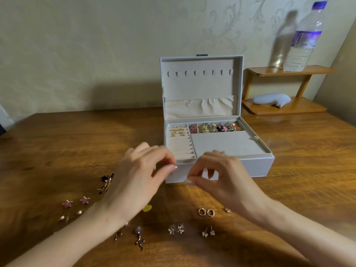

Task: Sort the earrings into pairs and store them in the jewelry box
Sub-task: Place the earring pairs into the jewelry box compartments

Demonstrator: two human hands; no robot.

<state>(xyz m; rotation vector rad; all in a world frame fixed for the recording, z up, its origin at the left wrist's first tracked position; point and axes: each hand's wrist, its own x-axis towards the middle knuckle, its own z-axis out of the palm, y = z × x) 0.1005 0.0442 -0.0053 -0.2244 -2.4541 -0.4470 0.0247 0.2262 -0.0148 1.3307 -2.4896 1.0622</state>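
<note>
An open pale grey jewelry box (250, 168) stands on the wooden table (77, 143). Gold earrings (178, 131) fill its top left slots and colourful ones (213, 128) fill the back compartment. My left hand (138, 178) and my right hand (221, 180) hover at the box's front left corner, each pinching a tiny blurred earring between thumb and forefinger. Loose pairs lie near me: pink stars (67, 204), dark dangles (107, 182), purple dangles (138, 237), gold hoops (206, 212), white flower studs (208, 233), and a yellow piece (147, 208).
A water bottle (302, 41) stands on a small wooden shelf (289, 71) at the back right. On its lower board lies a grey curved object (269, 99). The box lid (200, 83) stands upright against the wall.
</note>
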